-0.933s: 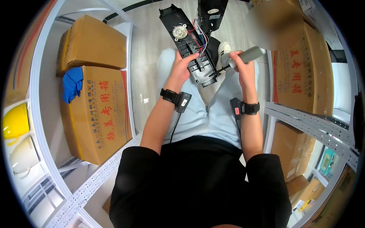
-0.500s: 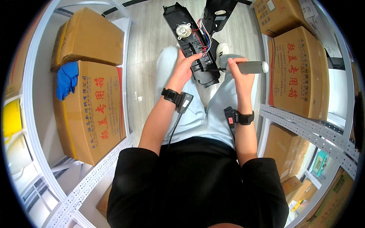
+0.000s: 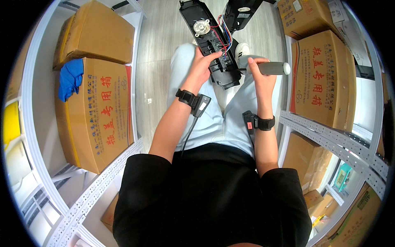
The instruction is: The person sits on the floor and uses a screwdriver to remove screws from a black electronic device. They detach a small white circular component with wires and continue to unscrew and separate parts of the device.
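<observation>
A long black plastic housing (image 3: 226,78) lies tilted above my knees, with a clear round part (image 3: 201,28) near its far end. Red, blue and white wires (image 3: 227,35) run from it toward a second black casing (image 3: 239,15) beyond. My left hand (image 3: 200,68) grips the housing's left edge, thumb laid across the top. In my right hand (image 3: 262,80) is a screwdriver (image 3: 273,68) with a thick grey handle, its end pointing right. Its shaft points left at the housing's near right edge; the tip is too small to make out.
Metal shelving stands on both sides, with cardboard boxes on the left (image 3: 96,115) and right (image 3: 317,76). A blue cloth (image 3: 70,80) hangs over a left box. My legs are under the work, and a shoe (image 3: 242,50) shows beyond it.
The screwdriver's shaft reached farther left over the housing before; now only a short piece shows at its right edge. The housing and both hands appear slightly higher in view.
</observation>
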Available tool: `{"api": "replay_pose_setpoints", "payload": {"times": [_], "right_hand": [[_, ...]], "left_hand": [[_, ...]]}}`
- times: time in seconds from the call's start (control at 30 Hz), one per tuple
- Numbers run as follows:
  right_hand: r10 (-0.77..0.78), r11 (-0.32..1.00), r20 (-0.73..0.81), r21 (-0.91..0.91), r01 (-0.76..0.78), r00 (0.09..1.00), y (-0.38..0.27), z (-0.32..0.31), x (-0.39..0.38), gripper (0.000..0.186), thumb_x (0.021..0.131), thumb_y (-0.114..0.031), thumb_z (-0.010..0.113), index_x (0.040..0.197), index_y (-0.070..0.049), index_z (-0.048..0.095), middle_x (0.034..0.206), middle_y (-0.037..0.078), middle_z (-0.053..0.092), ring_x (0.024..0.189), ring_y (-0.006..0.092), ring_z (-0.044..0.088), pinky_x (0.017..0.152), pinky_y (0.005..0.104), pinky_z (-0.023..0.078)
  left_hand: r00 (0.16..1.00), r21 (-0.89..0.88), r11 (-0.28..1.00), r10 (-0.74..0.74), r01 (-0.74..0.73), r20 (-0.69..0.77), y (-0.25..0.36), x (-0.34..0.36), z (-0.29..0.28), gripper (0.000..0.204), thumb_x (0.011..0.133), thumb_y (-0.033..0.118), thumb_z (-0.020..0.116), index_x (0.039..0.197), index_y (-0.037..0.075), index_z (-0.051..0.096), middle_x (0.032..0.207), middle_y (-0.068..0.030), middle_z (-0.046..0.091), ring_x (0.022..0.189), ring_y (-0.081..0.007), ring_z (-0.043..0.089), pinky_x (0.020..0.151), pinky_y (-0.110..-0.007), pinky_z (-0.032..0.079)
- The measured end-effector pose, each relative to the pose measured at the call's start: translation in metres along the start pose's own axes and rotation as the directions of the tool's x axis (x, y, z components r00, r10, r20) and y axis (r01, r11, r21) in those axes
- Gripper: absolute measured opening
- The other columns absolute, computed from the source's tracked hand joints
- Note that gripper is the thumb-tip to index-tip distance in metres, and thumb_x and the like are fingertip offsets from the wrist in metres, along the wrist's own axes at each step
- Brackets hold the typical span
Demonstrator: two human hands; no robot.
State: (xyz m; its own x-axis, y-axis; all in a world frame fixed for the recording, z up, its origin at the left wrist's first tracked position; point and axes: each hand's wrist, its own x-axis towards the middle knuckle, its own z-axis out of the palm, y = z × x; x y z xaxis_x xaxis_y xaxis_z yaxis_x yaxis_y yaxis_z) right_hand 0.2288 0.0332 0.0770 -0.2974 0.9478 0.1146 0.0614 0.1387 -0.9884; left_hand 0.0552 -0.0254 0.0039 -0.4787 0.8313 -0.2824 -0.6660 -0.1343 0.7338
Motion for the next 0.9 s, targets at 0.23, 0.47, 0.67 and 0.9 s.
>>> {"api": "replay_pose_setpoints", "payload": {"times": [0.23, 0.47, 0.67, 0.9], "right_hand": [[-0.137, 0.985, 0.140, -0.087, 0.150, 0.981, -0.005, 0.005, 0.003, 0.016, 0.076, -0.012, 0.079, 0.076, -0.004, 0.065, 0.072, 0.000, 0.057, 0.066, 0.0083, 0.052, 0.060, 0.0238, 0.041], [-0.167, 0.964, 0.247, -0.160, 0.210, 0.955, -0.018, 0.011, 0.005, 0.018, 0.074, -0.012, 0.081, 0.077, -0.004, 0.066, 0.074, 0.001, 0.058, 0.067, 0.0097, 0.055, 0.060, 0.0254, 0.044], [-0.114, 0.938, 0.266, -0.289, 0.192, 0.957, -0.039, 0.014, 0.000, 0.029, 0.070, -0.018, 0.085, 0.087, -0.004, 0.066, 0.080, 0.002, 0.062, 0.072, 0.0112, 0.059, 0.064, 0.0262, 0.048], [-0.193, 0.872, 0.143, -0.428, 0.237, 0.971, -0.068, 0.011, -0.004, 0.043, 0.069, -0.030, 0.085, 0.099, -0.006, 0.066, 0.084, 0.005, 0.065, 0.072, 0.0137, 0.061, 0.065, 0.0273, 0.050]], "left_hand": [[1.000, 0.010, 1.000, -0.003, 0.003, -0.013, -0.001, 0.001, 0.000, 0.055, 0.078, -0.005, 0.070, 0.122, 0.005, 0.040, 0.113, -0.0099, 0.059, 0.103, -0.0223, 0.061, 0.088, -0.037, 0.053], [1.000, 0.030, 0.999, 0.020, -0.020, -0.011, -0.001, 0.000, 0.000, 0.054, 0.078, -0.004, 0.071, 0.122, 0.004, 0.040, 0.113, -0.0104, 0.059, 0.103, -0.0218, 0.061, 0.087, -0.037, 0.052], [0.999, 0.017, 0.999, 0.038, -0.038, -0.022, -0.002, -0.001, -0.001, 0.053, 0.077, -0.003, 0.072, 0.120, 0.003, 0.041, 0.113, -0.0101, 0.059, 0.103, -0.0211, 0.060, 0.088, -0.037, 0.051], [0.999, -0.008, 0.999, 0.048, -0.048, 0.005, 0.001, -0.002, 0.000, 0.052, 0.078, -0.003, 0.071, 0.120, 0.003, 0.041, 0.111, -0.0100, 0.060, 0.102, -0.0218, 0.061, 0.088, -0.038, 0.051]]}}
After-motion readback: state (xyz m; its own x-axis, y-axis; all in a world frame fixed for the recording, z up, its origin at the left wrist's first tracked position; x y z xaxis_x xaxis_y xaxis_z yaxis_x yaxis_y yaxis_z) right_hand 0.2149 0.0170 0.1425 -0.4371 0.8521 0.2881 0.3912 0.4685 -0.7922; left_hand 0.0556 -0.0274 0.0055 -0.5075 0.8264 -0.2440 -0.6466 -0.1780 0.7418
